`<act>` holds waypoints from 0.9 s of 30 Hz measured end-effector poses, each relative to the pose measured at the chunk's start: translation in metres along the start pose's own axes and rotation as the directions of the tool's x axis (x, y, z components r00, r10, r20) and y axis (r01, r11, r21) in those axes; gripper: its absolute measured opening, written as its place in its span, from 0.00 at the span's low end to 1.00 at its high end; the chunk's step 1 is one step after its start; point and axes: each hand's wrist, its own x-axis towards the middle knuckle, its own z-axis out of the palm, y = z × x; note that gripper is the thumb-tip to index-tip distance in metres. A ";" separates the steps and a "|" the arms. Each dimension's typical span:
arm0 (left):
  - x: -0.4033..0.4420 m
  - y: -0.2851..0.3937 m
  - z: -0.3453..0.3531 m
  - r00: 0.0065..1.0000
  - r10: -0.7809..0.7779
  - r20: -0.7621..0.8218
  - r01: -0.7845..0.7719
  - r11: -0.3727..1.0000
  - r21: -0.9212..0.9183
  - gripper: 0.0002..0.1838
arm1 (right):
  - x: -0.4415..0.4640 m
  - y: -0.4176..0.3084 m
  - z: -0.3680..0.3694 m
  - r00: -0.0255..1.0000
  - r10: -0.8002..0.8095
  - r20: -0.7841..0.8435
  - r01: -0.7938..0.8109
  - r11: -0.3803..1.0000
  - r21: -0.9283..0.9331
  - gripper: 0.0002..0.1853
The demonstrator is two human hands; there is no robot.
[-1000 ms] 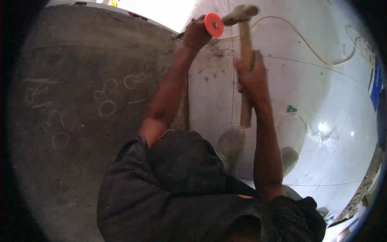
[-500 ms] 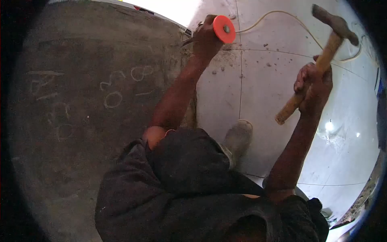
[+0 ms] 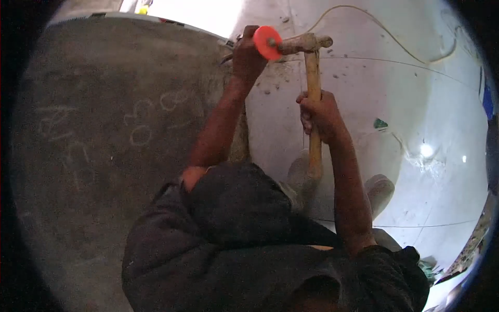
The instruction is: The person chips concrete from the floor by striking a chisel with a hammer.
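My left hand [image 3: 248,56] is closed round a chisel, close to the edge of the dark wall. An orange round guard [image 3: 267,42] sits at the chisel's head, and most of the shank is hidden by my hand. My right hand [image 3: 321,115] grips the wooden handle of a hammer [image 3: 313,78]. One face of the hammer's head meets the chisel's end at the guard.
The dark wall [image 3: 104,182] with chalk marks fills the left. Pale tiles [image 3: 364,93] carry scattered rubble, a cream cable [image 3: 395,41] and a green scrap [image 3: 380,124]. My shoes [image 3: 379,192] stand below my right hand.
The hammer swung away to the right half a second ago and has come back left against the chisel. My left hand has kept its hold on the chisel.
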 end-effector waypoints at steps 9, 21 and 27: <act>-0.002 -0.002 -0.009 0.995 -0.078 0.065 0.074 0.995 0.060 0.16 | -0.006 -0.055 -0.042 0.635 -0.668 -0.388 0.672 0.229 0.704 0.10; -0.009 -0.021 0.008 0.998 0.054 0.044 -0.056 0.997 0.049 0.13 | -0.019 -0.067 -0.048 0.617 -0.764 -0.189 0.739 0.478 0.476 0.13; -0.007 -0.029 0.003 0.996 0.095 0.002 -0.094 0.994 -0.055 0.14 | 0.012 0.011 0.033 0.998 -0.038 0.059 0.037 0.999 0.014 0.10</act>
